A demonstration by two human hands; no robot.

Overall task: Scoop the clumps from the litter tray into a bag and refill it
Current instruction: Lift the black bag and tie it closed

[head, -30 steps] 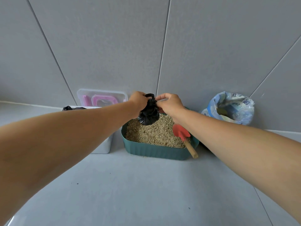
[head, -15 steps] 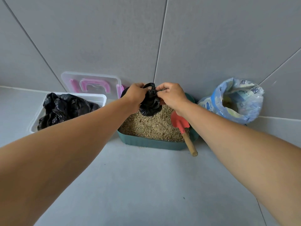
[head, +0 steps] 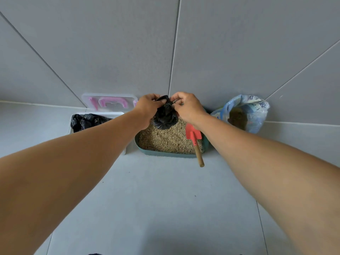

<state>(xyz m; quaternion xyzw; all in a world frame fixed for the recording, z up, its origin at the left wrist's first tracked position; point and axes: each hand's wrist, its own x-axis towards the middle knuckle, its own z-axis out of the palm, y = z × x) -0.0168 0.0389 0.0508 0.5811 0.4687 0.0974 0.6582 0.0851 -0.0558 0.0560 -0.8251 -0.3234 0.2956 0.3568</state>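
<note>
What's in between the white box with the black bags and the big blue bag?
In the head view, the green litter tray sits there, with the red scoop in it.

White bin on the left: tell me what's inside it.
The white bin holds crumpled black bags. The left forearm covers its near right part, and the bags hide whatever lies beneath them.

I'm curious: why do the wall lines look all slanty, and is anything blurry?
Head view: the wide-angle lens fans the wall seams outward and stretches the near forearms; light is soft and even; the black bag, litter tray and red scoop look sharp.
</note>
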